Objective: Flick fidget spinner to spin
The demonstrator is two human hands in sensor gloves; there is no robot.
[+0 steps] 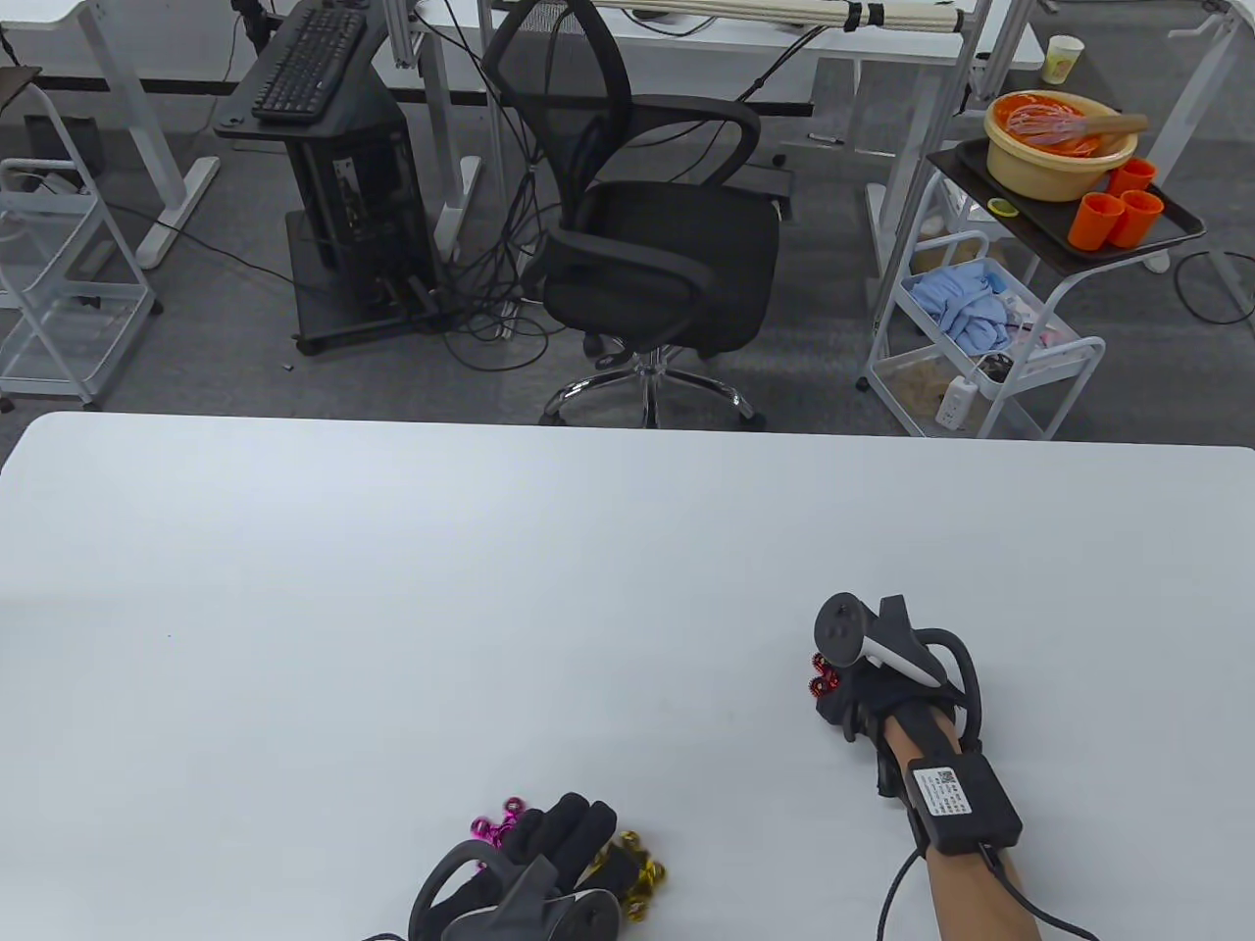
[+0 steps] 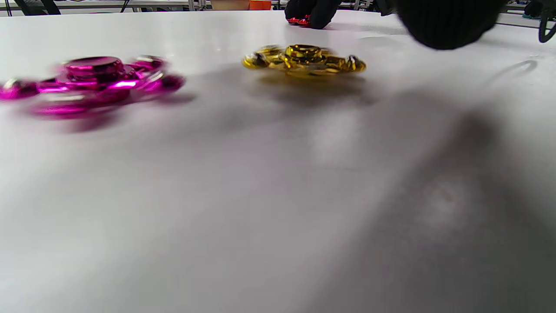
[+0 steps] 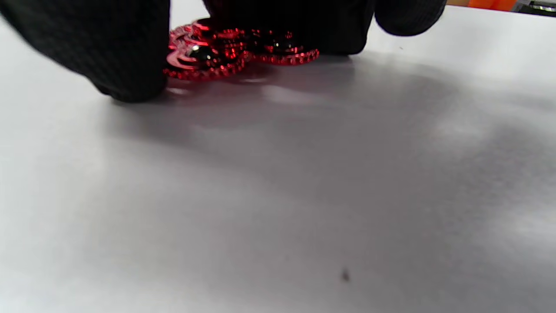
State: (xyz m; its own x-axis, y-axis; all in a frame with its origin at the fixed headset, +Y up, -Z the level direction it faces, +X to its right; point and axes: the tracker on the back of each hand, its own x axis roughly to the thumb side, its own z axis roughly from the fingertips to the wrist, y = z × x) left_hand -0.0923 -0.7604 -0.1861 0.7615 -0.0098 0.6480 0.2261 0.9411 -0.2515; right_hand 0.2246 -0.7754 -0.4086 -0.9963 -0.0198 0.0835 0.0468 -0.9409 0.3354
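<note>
Right wrist view: fingers [image 3: 121, 56] on red spinner [image 3: 226, 52]

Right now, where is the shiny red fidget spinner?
The shiny red fidget spinner lies on the white table, right of centre in the table view, under the right hand.

Red spinner [image 1: 820, 674] mostly hidden under right hand [image 1: 863, 686]; grip unclear. Left hand [image 1: 549, 863] cut by table view's bottom edge, covers parts of pink spinner [image 1: 493, 825] and gold spinner [image 1: 639, 867]. Both blurred in left wrist view; fingers [image 2: 443, 21] cropped at top
</note>
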